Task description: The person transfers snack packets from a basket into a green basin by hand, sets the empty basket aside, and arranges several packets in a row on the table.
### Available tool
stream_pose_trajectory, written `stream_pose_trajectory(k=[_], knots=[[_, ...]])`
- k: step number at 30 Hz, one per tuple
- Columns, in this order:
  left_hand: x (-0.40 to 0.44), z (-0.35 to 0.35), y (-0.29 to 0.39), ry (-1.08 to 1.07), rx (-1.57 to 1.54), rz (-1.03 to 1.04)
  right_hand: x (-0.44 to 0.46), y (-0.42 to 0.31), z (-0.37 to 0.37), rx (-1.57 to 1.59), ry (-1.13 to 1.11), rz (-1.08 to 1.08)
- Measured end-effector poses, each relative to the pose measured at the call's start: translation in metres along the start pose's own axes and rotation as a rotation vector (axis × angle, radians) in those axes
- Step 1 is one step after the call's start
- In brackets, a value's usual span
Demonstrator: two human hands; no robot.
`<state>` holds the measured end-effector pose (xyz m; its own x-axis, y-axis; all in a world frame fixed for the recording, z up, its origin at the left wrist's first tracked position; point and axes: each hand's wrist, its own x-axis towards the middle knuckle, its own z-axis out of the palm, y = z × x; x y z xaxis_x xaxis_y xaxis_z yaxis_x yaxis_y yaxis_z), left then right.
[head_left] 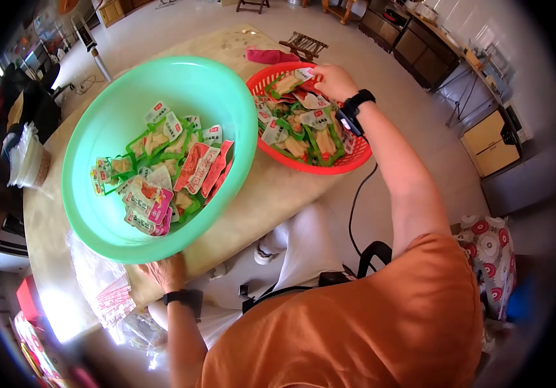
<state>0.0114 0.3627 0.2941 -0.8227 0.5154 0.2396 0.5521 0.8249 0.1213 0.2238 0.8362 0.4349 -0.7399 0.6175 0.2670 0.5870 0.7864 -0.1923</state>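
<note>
A large green basin (97,220) holds snack packets in green, white, red and pink wrappers, bunched toward its lower right. Beside it on the right, a red basket (316,169) is filled with similar packets. My right hand (335,83) reaches over the basket's back rim, its fingers closed on a green and white packet (287,84). My left hand (168,271) is at the table's near edge, just below the basin's rim; its fingertips are partly hidden under the basin, so its grip is unclear.
The round table (291,194) carries a pink cloth (268,56) behind the basket, a clear plastic bag (100,278) at the near left and a plastic tub (32,158) at the left edge. A small wooden stool (304,46) stands beyond the table.
</note>
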Motion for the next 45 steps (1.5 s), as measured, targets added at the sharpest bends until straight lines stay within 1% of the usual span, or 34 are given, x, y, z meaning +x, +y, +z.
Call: stream_pose_trajectory(k=[2, 6, 8, 9, 11, 14, 15, 16, 18, 19, 21, 22, 24, 26, 28, 29, 30, 32, 33, 35, 36, 38, 39, 40, 42, 43, 45], knots=[[-0.002, -0.004, 0.004, -0.062, -0.008, -0.035, 0.008, 0.000, 0.020, -0.046, 0.067, -0.062], [-0.001, -0.002, 0.004, -0.101, 0.066, -0.002, 0.022, -0.004, 0.041, -0.349, 0.019, -0.049], [-0.001, -0.017, 0.014, -0.237, 0.089, -0.018, 0.028, 0.000, 0.052, -0.359, -0.016, 0.004], [-0.001, -0.023, 0.018, -0.243, 0.094, -0.017, 0.029, 0.002, 0.055, -0.355, -0.022, 0.006], [0.000, -0.029, 0.024, -0.269, 0.062, -0.048, 0.031, 0.007, 0.058, -0.408, -0.082, 0.085], [0.000, -0.024, 0.020, -0.270, 0.007, -0.053, 0.033, 0.011, 0.044, -0.431, -0.103, 0.060], [0.000, -0.024, 0.019, -0.277, 0.009, -0.049, 0.028, 0.011, 0.043, -0.355, 0.085, 0.043], [0.000, -0.023, 0.018, -0.295, 0.029, -0.065, 0.030, 0.015, 0.036, -0.384, 0.096, -0.016], [0.002, -0.022, 0.020, -0.328, 0.067, -0.095, 0.027, 0.014, 0.024, -0.248, 0.219, -0.004], [0.002, -0.022, 0.020, -0.342, 0.084, -0.111, 0.022, 0.012, 0.015, -0.253, 0.218, 0.003], [0.003, -0.022, 0.020, -0.354, 0.096, -0.124, 0.008, 0.007, 0.000, 0.085, 0.237, -0.008], [0.003, -0.023, 0.019, -0.374, 0.073, -0.125, -0.004, 0.005, -0.005, 0.149, 0.183, -0.009], [0.003, -0.022, 0.017, -0.392, 0.045, -0.124, -0.036, -0.010, -0.008, 0.695, -0.157, 0.250], [0.000, -0.017, 0.014, -0.309, 0.066, -0.129, -0.062, -0.009, 0.010, 0.841, -0.378, 0.223], [0.000, -0.018, 0.016, -0.305, 0.061, -0.151, -0.083, -0.019, 0.020, 0.618, -0.407, 0.213], [0.000, -0.019, 0.017, -0.301, 0.060, -0.175, -0.092, -0.029, 0.015, 0.484, -0.344, 0.301], [0.000, -0.020, 0.016, -0.295, 0.056, -0.176, -0.093, -0.029, 0.010, 0.241, -0.339, 0.207], [-0.001, -0.018, 0.014, -0.241, 0.029, -0.149, -0.091, -0.007, 0.027, 0.158, -0.225, -0.004], [-0.002, -0.017, 0.013, -0.236, 0.027, -0.153, -0.088, 0.005, 0.037, 0.156, -0.223, -0.010], [0.000, -0.014, 0.011, -0.223, 0.023, -0.161, -0.079, 0.022, 0.050, 0.003, -0.181, -0.076], [-0.001, -0.011, 0.010, -0.220, 0.019, -0.164, -0.079, 0.015, 0.044, -0.001, -0.179, -0.081], [-0.003, -0.007, 0.009, -0.072, -0.074, -0.168, -0.075, 0.001, 0.032, 0.135, -0.526, 0.216], [-0.003, -0.008, 0.009, -0.069, -0.078, -0.177, -0.073, 0.001, 0.035, 0.203, -0.590, 0.377], [-0.003, -0.011, 0.010, -0.080, -0.077, -0.168, -0.072, 0.002, 0.036, 0.197, -0.591, 0.368], [-0.003, -0.015, 0.012, -0.093, -0.081, -0.166, -0.070, 0.003, 0.034, 0.151, -0.539, 0.247], [-0.004, -0.016, 0.012, -0.080, -0.078, -0.159, -0.071, 0.002, 0.032, 0.147, -0.541, 0.243], [-0.004, -0.018, 0.013, -0.068, -0.078, -0.155, -0.074, -0.002, 0.027, 0.176, -0.466, 0.227]])
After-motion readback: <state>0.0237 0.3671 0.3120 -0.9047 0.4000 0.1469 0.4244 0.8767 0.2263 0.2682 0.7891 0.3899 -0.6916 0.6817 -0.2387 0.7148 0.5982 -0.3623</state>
